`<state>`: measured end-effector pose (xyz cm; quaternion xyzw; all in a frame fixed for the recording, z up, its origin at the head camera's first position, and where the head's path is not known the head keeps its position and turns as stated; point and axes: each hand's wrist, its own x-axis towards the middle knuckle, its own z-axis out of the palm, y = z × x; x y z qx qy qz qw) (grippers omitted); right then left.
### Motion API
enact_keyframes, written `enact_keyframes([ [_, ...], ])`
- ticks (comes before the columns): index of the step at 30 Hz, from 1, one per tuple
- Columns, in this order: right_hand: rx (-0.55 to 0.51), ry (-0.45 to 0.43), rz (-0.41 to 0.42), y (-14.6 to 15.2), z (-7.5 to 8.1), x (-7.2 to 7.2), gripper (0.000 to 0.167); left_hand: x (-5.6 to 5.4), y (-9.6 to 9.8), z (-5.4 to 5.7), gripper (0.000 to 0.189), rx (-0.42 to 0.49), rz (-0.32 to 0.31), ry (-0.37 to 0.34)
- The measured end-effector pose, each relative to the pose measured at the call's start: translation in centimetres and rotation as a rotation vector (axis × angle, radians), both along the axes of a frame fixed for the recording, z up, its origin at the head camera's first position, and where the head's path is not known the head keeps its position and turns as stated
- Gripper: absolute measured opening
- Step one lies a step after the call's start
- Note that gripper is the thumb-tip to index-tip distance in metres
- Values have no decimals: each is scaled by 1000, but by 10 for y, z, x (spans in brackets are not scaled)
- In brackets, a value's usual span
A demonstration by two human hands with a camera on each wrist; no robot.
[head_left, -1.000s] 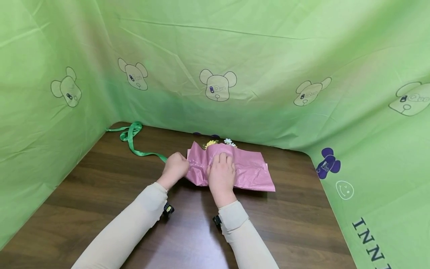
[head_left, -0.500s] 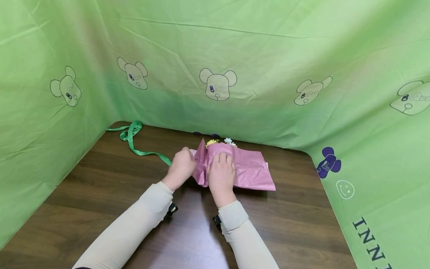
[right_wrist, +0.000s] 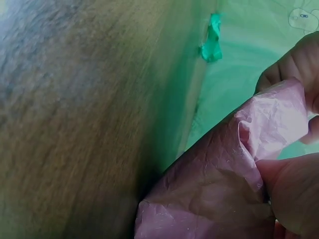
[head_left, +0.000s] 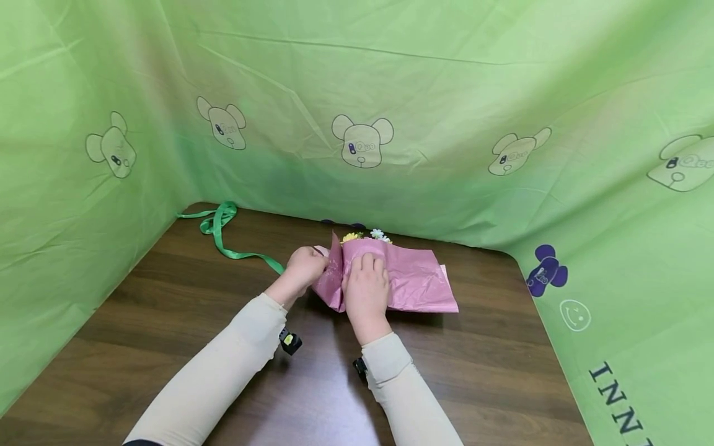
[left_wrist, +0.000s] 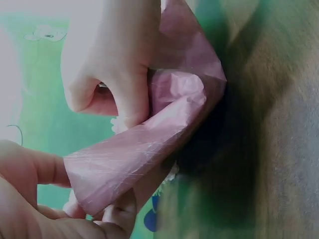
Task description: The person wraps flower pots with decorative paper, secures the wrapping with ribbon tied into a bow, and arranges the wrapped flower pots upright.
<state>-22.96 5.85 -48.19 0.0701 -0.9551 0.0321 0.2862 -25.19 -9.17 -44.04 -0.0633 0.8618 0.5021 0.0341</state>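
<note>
Pink wrapping paper, creased and folded, lies around a small bunch of flowers on the table. Yellow flower heads and pale ones peek out past its far edge. My left hand pinches the paper's left flap, which stands raised; the left wrist view shows fingers and thumb on both sides of the paper. My right hand grips the middle of the wrap, fingers bent over its top and thumb against a fold. The flower stems are hidden inside.
A green ribbon trails across the wooden table from the back left corner toward my left hand. Green cloth printed with bear heads surrounds the table at the back and sides.
My left hand has moved right, bringing the left flap from lying outward to standing up beside my right hand. The right hand has stayed in place.
</note>
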Motion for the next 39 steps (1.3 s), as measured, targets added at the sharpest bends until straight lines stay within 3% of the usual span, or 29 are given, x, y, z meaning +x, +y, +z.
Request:
enact_keyframes([
  [8, -23, 8, 19, 2, 1, -1, 31, -3, 5, -2, 35, 194, 11, -35],
  [15, -67, -35, 38, 6, 4, 1, 29, -3, 11, 3, 24, 233, -45, -2],
  [19, -69, -43, 67, 9, 7, 1, 27, -3, 13, 4, 14, 228, -50, 26],
  [24, -103, -90, 132, 14, 16, 1, 20, -4, 16, 4, 15, 202, -61, 45],
  [33, -148, -217, 320, 35, 36, -1, 14, -5, 28, 0, 8, 149, -109, 114],
  [39, -239, -295, 379, 48, 42, -3, 17, -2, 40, 4, 5, 41, -149, 134],
])
